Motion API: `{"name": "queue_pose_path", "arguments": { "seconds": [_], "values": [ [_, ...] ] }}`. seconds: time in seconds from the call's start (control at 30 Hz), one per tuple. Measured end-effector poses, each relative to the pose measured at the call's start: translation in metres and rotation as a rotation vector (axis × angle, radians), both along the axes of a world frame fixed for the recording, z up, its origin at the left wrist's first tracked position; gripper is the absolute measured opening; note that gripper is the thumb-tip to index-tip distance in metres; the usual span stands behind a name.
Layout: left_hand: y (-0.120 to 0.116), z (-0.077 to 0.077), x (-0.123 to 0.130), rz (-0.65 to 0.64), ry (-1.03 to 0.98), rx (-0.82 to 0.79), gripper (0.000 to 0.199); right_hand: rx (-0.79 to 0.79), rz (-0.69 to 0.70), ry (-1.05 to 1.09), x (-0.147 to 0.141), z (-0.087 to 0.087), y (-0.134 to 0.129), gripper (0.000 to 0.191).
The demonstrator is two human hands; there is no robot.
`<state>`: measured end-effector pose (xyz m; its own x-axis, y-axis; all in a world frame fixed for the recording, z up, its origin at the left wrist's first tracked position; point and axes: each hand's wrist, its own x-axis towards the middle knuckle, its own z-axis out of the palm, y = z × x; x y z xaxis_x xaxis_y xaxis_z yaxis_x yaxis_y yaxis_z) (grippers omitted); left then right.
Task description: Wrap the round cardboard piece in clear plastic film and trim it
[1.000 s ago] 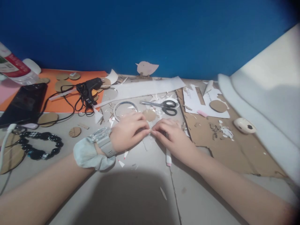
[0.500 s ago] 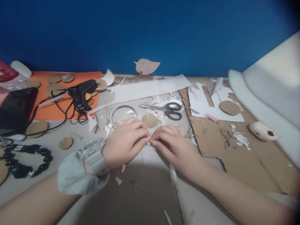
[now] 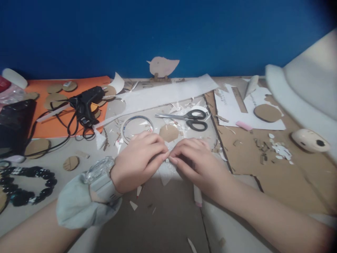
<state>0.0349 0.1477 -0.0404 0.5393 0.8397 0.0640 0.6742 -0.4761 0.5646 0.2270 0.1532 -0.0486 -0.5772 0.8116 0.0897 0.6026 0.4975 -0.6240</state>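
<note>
A: Head view, what's the L hand [image 3: 140, 160] doing?

B: Pinched nearly closed, thumb to fingertips, other fingers curled. Gray watch [image 3: 104, 184] & pale scrunchie [image 3: 75, 205] at the wrist.

A: And the R hand [image 3: 198, 165]?

B: Same, thumb & finger tips together, meeting the L's tips. They've a tiny pale bit [image 3: 167, 160] btwn them, mid-table. Too small to tell what it is exactly.

A: What's nr the hands?

B: Round cardboard disc [image 3: 169, 134] just beyond the tips. Tape roll [image 3: 123, 131] lies flat beyond the L hand; scissors [image 3: 187, 116] beyond the disc, handles to the R, blades pointing L. White stick [image 3: 197, 195] w/ a pink end pokes out below the R hand.

A: Further L?

B: Black glue gun [image 3: 85, 102], partly over an orange sheet [image 3: 51, 128], cord looped around. Phone [image 3: 17, 123] at far L, beaded bracelet [image 3: 22, 197] nearer.

A: R side & back?

B: Big cardboard sheet [image 3: 284, 189] on the R w/ white paper dots [image 3: 282, 151] & a rounded white thing [image 3: 310, 140], dk spots on it. Long white strip [image 3: 168, 96] lies past the scissors; bird cutout [image 3: 163, 66] stands upright by the blue wall [image 3: 163, 28].
</note>
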Motion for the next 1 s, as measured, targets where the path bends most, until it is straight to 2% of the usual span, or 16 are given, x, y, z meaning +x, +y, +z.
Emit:
{"name": "queue_pose_path", "arguments": {
  "seconds": [0.07, 0.2, 0.3, 1.0],
  "values": [
    [-0.001, 0.000, -0.001, 0.005, -0.006, 0.003, 0.016, 0.068, -0.007, 0.015, 0.002, -0.001, -0.002, 0.005],
    [-0.003, 0.000, -0.002, 0.009, -0.013, 0.026, 0.017, 0.311, 0.047, -0.035, 0.006, 0.000, -0.011, 0.012],
    [-0.003, 0.001, -0.002, 0.012, -0.010, 0.024, 0.018, 0.393, 0.069, -0.072, 0.007, 0.000, -0.015, 0.017],
    [-0.004, 0.001, -0.003, 0.009, 0.005, 0.054, 0.020, 0.422, 0.134, -0.155, 0.009, 0.001, -0.020, 0.022]
  ]
}}
